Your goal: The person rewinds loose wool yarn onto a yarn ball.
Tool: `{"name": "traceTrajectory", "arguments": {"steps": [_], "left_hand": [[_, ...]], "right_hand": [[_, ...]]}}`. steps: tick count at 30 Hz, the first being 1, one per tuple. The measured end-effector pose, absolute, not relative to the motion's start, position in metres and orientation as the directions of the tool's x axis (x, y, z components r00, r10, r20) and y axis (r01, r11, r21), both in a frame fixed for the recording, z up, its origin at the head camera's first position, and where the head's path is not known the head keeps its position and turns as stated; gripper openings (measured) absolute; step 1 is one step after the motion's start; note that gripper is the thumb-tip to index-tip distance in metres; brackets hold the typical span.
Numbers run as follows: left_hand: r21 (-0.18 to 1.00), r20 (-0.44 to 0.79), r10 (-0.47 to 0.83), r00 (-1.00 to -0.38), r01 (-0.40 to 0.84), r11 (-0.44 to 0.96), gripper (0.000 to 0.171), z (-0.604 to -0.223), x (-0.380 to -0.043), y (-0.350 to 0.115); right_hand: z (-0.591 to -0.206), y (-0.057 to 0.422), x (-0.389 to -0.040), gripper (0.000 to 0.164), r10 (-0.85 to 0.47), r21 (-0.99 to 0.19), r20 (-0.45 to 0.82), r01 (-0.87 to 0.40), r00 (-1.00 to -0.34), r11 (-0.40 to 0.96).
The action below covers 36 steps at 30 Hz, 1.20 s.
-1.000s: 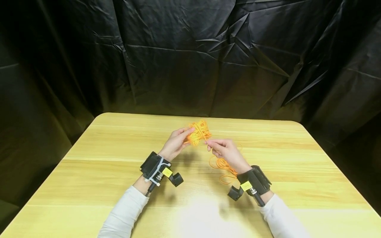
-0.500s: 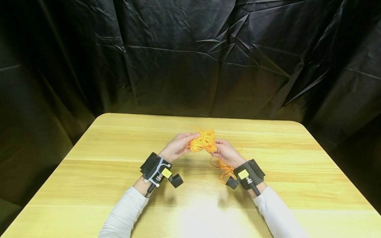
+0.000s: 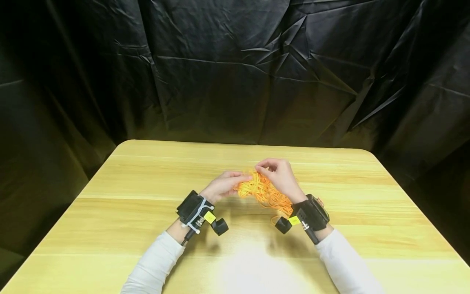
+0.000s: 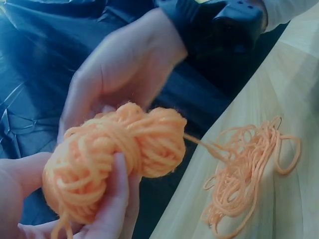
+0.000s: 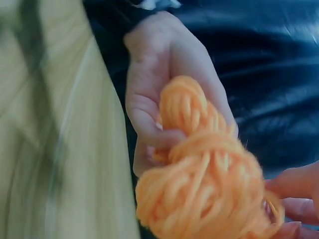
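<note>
An orange yarn bundle (image 3: 253, 188), bound round its middle, is held above the table. My left hand (image 3: 224, 184) grips its left end, thumb on top; in the right wrist view the left hand (image 5: 172, 74) has fingers curled round that end. At the bundle's upper right, my right hand (image 3: 282, 176) pinches a yarn strand; the right wrist view has a loop between its fingertips (image 5: 294, 184). A strand runs from the bundle to a loose heap of yarn (image 4: 244, 174) on the table, partly hidden by the right hand in the head view.
The wooden table (image 3: 147, 228) has rounded far corners. Black sheeting (image 3: 213, 90) hangs behind it and at both sides. Each wrist wears a black strap with a small camera (image 3: 220, 226) sticking out inward.
The right hand has gone from below the bundle's right side, past that side, to above its upper right. The bundle has come lower and nearer, along with the left hand.
</note>
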State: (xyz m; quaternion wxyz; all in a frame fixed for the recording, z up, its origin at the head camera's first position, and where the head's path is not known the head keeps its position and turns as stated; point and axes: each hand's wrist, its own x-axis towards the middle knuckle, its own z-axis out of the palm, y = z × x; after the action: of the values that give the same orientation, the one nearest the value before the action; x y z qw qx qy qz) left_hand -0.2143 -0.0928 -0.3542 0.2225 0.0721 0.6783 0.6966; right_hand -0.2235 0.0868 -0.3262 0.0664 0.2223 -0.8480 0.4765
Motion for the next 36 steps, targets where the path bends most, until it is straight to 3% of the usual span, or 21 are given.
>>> {"name": "traceTrajectory", "arguments": {"steps": [3,6,12,17,24,27,30,36], "left_hand": [[0.977,-0.2,0.359,-0.912,-0.213,0.005,0.03,-0.353,-0.214,-0.092],[0.976,-0.185,0.285,-0.94,-0.211,-0.061,0.028,-0.351,-0.215,-0.093],[0.942,-0.114,0.073,-0.991,-0.131,-0.308,0.022,-0.347,-0.217,-0.093],[0.907,-0.097,-0.014,-0.995,-0.082,-0.414,0.016,-0.344,-0.219,-0.093],[0.874,-0.117,0.088,-0.989,-0.145,-0.465,0.023,-0.342,-0.216,-0.093],[0.871,-0.134,0.158,-0.978,-0.192,-0.453,0.03,-0.342,-0.215,-0.093],[0.873,-0.146,0.222,-0.964,-0.231,-0.43,0.038,-0.343,-0.215,-0.094],[0.923,-0.176,0.334,-0.926,-0.273,-0.271,0.038,-0.346,-0.213,-0.095]], "right_hand": [[-0.321,0.084,-0.216,0.012,-0.319,-0.702,0.425,-0.531,-0.847,0.474],[-0.321,0.083,-0.212,0.016,-0.302,-0.724,0.44,-0.533,-0.846,0.438],[-0.325,0.084,-0.206,0.022,-0.229,-0.824,0.393,-0.451,-0.891,0.342],[-0.333,0.084,-0.204,0.024,-0.303,-0.91,0.276,-0.35,-0.912,0.224],[-0.36,0.086,-0.215,0.031,-0.523,-0.992,0.007,-0.073,-0.852,0.105],[-0.37,0.089,-0.225,0.034,-0.544,-0.997,-0.054,0.017,-0.838,0.074],[-0.375,0.094,-0.234,0.027,-0.549,-0.996,-0.085,0.081,-0.832,0.031],[-0.37,0.101,-0.243,0.016,-0.539,-0.992,-0.122,0.12,-0.834,0.038]]}}
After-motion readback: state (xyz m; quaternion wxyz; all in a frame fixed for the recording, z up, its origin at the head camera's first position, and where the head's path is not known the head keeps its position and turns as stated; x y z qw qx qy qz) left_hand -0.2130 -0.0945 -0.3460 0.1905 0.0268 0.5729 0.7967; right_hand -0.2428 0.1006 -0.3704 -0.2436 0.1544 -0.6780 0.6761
